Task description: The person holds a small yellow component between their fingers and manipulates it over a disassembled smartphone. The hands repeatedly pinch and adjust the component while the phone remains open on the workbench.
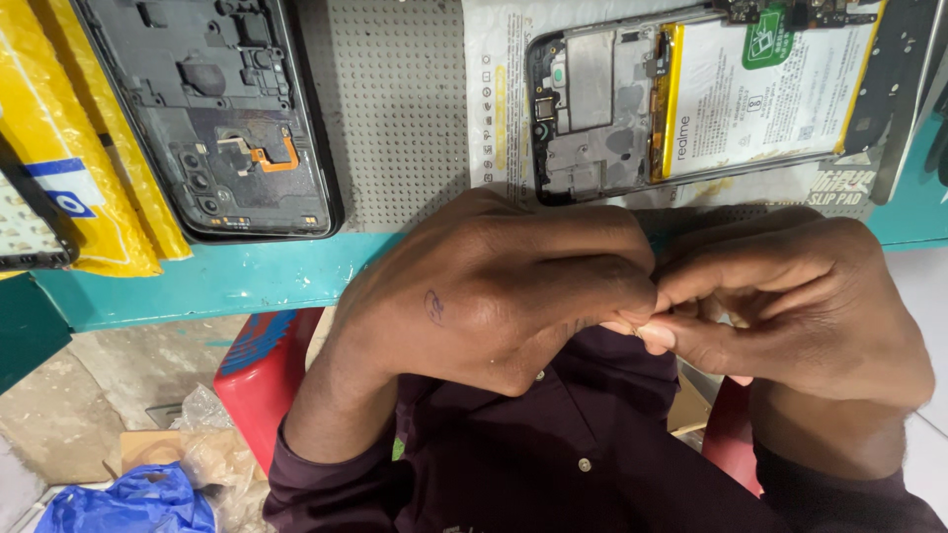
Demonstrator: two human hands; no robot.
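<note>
My left hand [494,286] and my right hand [800,306] meet fingertip to fingertip just in front of the teal bench edge [217,281], over my dark shirt. Their fingers are pinched together on something very small that stays hidden between them. Beyond the hands, an opened phone [602,99] lies on the bench with its white battery [760,89] and metal shields exposed. A black phone back cover [207,109] lies inside-up at the left, showing an orange flex strip.
A grey dotted work mat [395,109] covers the bench middle. Yellow packaging [69,168] sits at far left. Below the bench are a red plastic stool [262,370], a blue plastic bag [128,503] and crumpled wrapping on the floor.
</note>
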